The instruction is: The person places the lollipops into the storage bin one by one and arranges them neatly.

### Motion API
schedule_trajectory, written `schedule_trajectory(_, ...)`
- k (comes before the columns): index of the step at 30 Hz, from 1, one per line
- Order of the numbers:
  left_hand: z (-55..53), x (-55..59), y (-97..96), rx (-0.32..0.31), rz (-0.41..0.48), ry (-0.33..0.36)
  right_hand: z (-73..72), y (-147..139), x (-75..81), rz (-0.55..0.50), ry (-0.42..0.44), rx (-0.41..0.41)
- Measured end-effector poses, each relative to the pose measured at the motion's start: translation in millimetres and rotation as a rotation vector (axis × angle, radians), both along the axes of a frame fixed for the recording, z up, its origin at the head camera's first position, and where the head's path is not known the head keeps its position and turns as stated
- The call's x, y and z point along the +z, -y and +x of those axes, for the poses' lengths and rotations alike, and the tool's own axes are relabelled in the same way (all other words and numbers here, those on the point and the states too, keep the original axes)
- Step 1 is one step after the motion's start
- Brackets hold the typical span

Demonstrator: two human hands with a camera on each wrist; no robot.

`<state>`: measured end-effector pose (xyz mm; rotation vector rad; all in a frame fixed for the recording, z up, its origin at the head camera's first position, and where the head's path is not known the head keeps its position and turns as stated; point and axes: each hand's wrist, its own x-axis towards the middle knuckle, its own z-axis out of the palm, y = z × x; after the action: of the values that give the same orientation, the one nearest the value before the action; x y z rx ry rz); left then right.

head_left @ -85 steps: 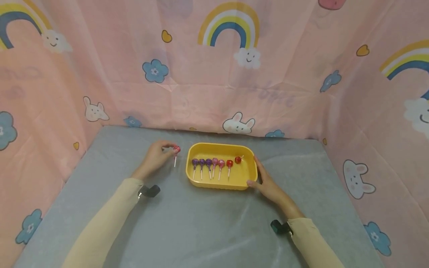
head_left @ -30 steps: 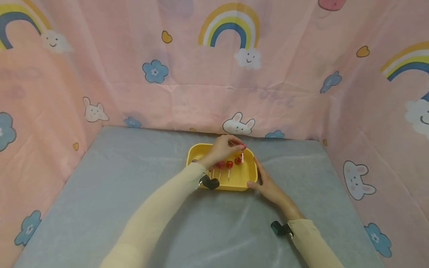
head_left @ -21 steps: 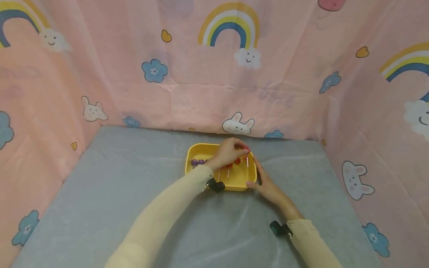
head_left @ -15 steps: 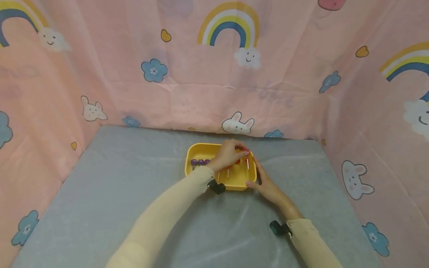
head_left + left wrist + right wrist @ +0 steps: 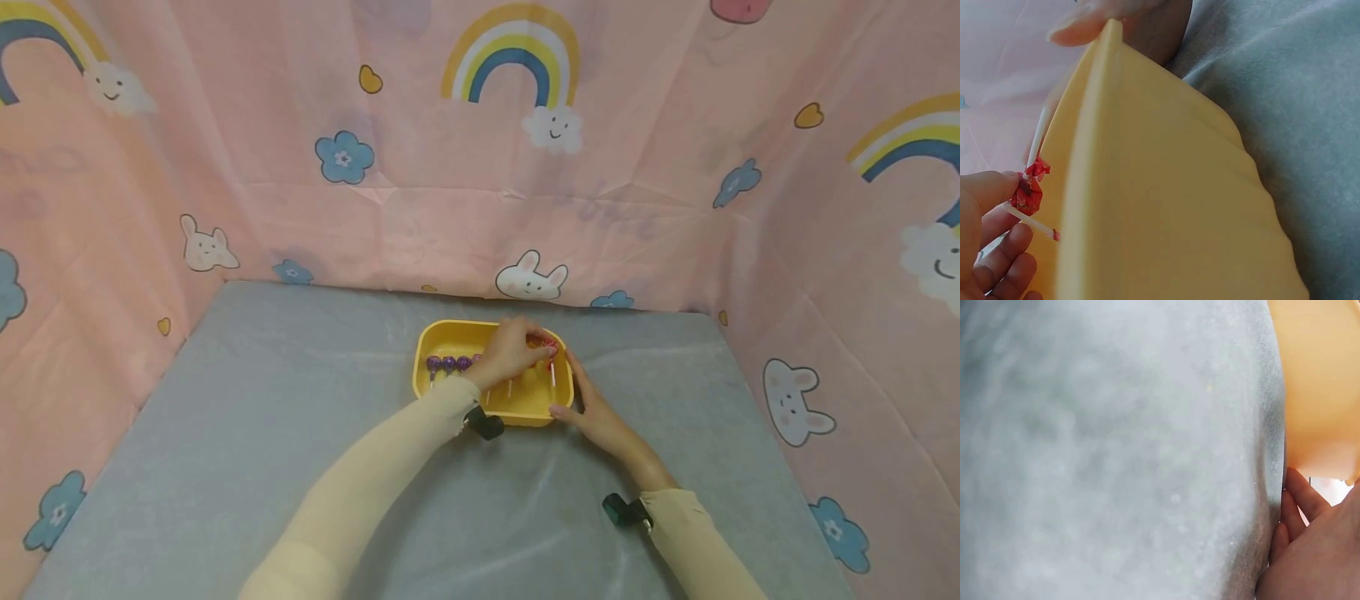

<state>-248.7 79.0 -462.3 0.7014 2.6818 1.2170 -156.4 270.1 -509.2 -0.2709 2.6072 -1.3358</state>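
Observation:
In the head view, my left hand (image 5: 512, 350) reaches over the yellow plastic tray (image 5: 525, 419) and pinches a red-wrapped lollipop (image 5: 1027, 199) between thumb and fingers at the tray's right end. Its white stick (image 5: 553, 373) points toward the tray's front. My right hand (image 5: 603, 421) holds the tray's right end, thumb at the front corner and fingers along the outer side. Several purple lollipops (image 5: 448, 364) lie in a row at the left inside the tray. The left hand and forearm cover the pink and red ones. A second white stick (image 5: 1034, 223) shows below the pinched lollipop in the left wrist view.
The tray stands on a grey cloth-covered table (image 5: 525, 517). Behind and at both sides hangs a pink curtain (image 5: 420, 225) with printed rainbows, rabbits and flowers. Small black devices sit on the left wrist (image 5: 483, 423) and right wrist (image 5: 626, 511).
My left hand has carried the red lollipop from the table left of the tray rightward over it, then lowered it at the tray's right end. The right hand has stayed on the tray.

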Motion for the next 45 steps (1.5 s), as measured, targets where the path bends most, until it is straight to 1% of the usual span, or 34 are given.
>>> schedule_trajectory(6,1.9,-0.6,0.8,0.003,0.002,0.024,-0.3,0.4,0.2,0.014,0.019,-0.015)
schedule_trajectory(10,3.6,-0.5,1.9,-0.004,0.013,0.037,0.0,0.4,0.2,0.017,0.017,-0.018)
schedule_trajectory(18,6.3,-5.4,3.4,-0.039,0.027,0.053,0.5,0.4,-0.3,0.019,0.024,-0.022)
schedule_trajectory(25,7.9,-10.7,4.2,-0.038,0.049,0.109,-1.7,-1.5,-2.8,0.016,0.04,-0.025)
schedule_trajectory(30,8.1,-13.0,3.9,-0.034,0.025,0.114,-1.7,-1.8,-2.9,0.015,0.051,-0.026)
schedule_trajectory(35,9.5,-13.1,3.8,-0.028,-0.007,0.13,-1.3,-1.7,-2.5,0.024,0.033,-0.024)
schedule_trajectory(37,9.9,-13.3,3.7,-0.027,-0.026,0.13,-1.0,-0.9,-2.2,0.02,0.025,-0.022)
schedule_trajectory(40,9.5,-14.7,2.8,-0.032,-0.065,0.108,-0.3,0.1,-1.1,0.013,0.023,-0.019)
schedule_trajectory(45,7.6,-18.8,0.6,-0.034,-0.13,0.034,0.1,0.5,0.4,0.016,0.034,-0.02)
